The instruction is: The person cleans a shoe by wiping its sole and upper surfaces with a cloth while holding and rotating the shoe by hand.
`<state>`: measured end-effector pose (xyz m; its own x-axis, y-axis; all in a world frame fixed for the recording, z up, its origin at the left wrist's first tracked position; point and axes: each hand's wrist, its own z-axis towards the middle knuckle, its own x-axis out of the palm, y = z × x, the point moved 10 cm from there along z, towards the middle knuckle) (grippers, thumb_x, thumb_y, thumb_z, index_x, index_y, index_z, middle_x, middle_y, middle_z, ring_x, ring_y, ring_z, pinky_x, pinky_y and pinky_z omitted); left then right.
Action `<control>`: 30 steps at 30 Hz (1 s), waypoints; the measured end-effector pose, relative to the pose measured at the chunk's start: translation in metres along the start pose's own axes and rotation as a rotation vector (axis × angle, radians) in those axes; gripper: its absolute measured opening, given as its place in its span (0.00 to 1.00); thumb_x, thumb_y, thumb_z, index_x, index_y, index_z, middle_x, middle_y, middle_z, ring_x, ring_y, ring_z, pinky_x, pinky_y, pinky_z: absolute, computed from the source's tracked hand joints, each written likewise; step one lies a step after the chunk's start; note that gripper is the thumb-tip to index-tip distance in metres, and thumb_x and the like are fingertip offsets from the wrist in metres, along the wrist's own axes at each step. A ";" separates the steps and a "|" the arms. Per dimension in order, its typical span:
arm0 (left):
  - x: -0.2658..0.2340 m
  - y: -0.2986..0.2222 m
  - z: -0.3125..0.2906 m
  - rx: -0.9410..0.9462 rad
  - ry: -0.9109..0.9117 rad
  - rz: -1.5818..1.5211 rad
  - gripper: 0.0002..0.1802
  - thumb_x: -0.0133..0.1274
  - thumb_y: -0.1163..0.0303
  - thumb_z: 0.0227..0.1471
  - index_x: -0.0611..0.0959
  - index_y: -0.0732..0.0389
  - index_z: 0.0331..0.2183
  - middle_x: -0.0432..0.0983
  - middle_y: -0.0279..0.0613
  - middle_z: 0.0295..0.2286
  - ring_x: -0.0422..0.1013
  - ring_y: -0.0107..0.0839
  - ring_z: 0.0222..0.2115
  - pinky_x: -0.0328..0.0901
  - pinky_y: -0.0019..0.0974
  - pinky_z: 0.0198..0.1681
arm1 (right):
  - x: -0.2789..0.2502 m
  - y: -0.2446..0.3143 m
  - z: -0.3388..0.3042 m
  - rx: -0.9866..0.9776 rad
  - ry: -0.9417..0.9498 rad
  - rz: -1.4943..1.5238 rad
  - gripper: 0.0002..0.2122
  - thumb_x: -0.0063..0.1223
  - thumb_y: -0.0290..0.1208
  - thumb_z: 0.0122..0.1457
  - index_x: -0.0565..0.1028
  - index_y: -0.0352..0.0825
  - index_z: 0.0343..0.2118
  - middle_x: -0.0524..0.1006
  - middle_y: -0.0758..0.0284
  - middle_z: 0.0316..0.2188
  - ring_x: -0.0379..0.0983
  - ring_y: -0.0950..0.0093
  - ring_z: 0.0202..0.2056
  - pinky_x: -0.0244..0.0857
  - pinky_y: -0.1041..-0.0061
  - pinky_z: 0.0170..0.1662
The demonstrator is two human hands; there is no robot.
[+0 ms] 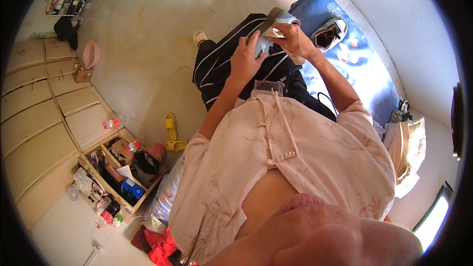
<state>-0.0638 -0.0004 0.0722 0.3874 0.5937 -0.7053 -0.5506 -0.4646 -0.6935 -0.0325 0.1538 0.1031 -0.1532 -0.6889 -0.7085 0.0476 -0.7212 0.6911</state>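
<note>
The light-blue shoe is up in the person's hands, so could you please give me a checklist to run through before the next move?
1. Left hand holding the light-blue shoe: ok.
2. Right hand at that shoe: ok, it is over the shoe's other side.
3. Pale item by the right hand identified: cannot tell, mostly covered.
4. Inside of the light-blue shoe checked: cannot tell, not clearly visible.
5. Second shoe within view: ok, on the blue cover, apart from both hands.
</note>
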 end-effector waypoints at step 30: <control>0.068 0.139 0.109 -0.233 -0.111 -0.415 0.35 0.64 0.51 0.51 0.79 0.65 0.54 0.76 0.62 0.51 0.74 0.53 0.50 0.68 0.46 0.54 | 0.044 -0.083 -0.044 0.439 -0.139 0.386 0.16 0.61 0.40 0.62 0.81 0.31 0.44 0.84 0.59 0.35 0.80 0.70 0.36 0.72 0.70 0.43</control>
<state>-0.1944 0.0470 -0.0559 0.4514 0.8203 -0.3511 -0.1814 -0.3009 -0.9362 0.0002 0.1798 0.0084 -0.3349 -0.8580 -0.3895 -0.2820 -0.3032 0.9102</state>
